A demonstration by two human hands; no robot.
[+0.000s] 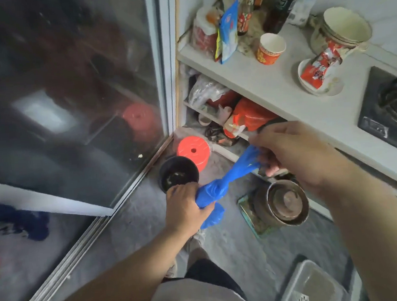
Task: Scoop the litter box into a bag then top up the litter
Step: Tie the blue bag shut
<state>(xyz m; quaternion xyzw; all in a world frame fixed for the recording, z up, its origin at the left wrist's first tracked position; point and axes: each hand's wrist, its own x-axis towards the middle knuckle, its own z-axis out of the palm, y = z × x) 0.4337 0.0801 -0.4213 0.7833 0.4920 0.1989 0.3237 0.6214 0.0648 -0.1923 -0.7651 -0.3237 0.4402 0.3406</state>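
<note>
A blue plastic bag (215,188) is stretched between my two hands above the grey floor. My left hand (185,207) grips its bunched lower end, with a blue tail hanging below the fist. My right hand (294,153) pinches and pulls the upper end, which is drawn out into thin strands. A grey plastic tray (312,285) with a slotted part at its near end, perhaps the litter box, sits on the floor at the lower right, cut off by the frame.
A glass sliding door (72,100) fills the left. On the floor stand a black pot (178,175), a red round lid (194,151) and stacked metal pots (284,203). The white counter (270,84) holds paper cups, packets and bottles, with a gas stove (392,111) at right.
</note>
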